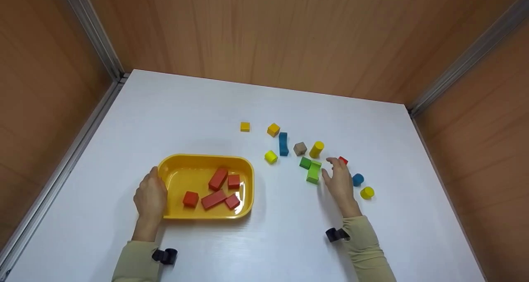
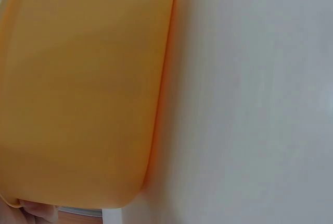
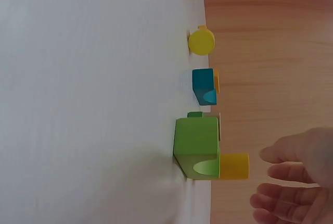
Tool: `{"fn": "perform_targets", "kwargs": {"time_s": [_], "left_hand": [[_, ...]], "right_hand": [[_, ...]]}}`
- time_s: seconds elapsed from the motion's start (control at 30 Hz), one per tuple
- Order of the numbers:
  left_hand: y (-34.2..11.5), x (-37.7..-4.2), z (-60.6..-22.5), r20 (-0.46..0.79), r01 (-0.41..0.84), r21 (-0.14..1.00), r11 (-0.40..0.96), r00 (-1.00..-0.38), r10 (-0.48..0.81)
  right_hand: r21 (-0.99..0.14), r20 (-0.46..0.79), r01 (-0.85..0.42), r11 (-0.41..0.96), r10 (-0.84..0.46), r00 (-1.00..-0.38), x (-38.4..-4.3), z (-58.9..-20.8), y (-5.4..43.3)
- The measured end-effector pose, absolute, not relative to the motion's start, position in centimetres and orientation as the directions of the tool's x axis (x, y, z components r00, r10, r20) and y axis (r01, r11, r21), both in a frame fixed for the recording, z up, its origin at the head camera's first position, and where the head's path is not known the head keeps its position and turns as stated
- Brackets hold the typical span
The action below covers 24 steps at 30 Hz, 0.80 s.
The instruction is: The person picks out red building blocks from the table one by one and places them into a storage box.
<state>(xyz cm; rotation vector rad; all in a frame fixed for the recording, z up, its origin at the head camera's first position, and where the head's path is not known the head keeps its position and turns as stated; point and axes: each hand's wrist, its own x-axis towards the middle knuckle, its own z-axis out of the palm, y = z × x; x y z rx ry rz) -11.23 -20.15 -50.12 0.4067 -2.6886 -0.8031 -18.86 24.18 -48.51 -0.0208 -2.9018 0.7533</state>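
Note:
At the left, my left hand [image 1: 150, 194] grips the left rim of a yellow plastic tray [image 1: 173, 180]; its fingertips [image 2: 40, 211] show at the rim in the left wrist view. Several red blocks lie inside, including a red cube [image 1: 190, 199] and a long red block [image 1: 218, 178]. My right hand [image 1: 339, 183] hovers at the right with spread fingers, holding nothing. Its thumb is near a light green block with a curved notch [image 1: 313, 173] and a dark green block [image 1: 305, 163]. A red block [image 1: 343, 160] lies just beyond its fingertips, partly hidden.
Around the right hand lie a yellow cylinder [image 1: 317, 149], a plain wooden block [image 1: 300, 149], a blue notched block [image 1: 283, 144], a blue cylinder [image 1: 358, 180] and other yellow pieces. Wooden panels [image 1: 264, 34] border the white table [image 1: 190, 108] at the back and sides.

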Motion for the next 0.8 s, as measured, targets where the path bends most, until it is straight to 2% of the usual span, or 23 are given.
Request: {"fn": "perform_targets", "kwargs": {"time_s": [0.3, 0.57, 0.8], "left_hand": [[-20.2, -11.3, -50.2, 0.199, -0.193, 0.568, 0.8, -0.911, -0.361], [-20.2, -11.2, -50.1, 0.189, -0.198, 0.568, 0.799, -0.913, -0.36], [-20.2, -11.2, -50.4, 0.274, -0.138, 0.565, 0.814, -0.899, -0.343]], "right_hand": [[-0.456, 0.108, 0.042, 0.889, 0.101, -0.989, -20.7, -48.6, 25.6], [-0.426, 0.022, 0.126, 0.896, 0.149, -0.989, -22.0, -49.2, 26.2], [-0.394, -0.034, 0.158, 0.906, 0.158, -0.987, -23.2, -50.1, 27.0]]}}
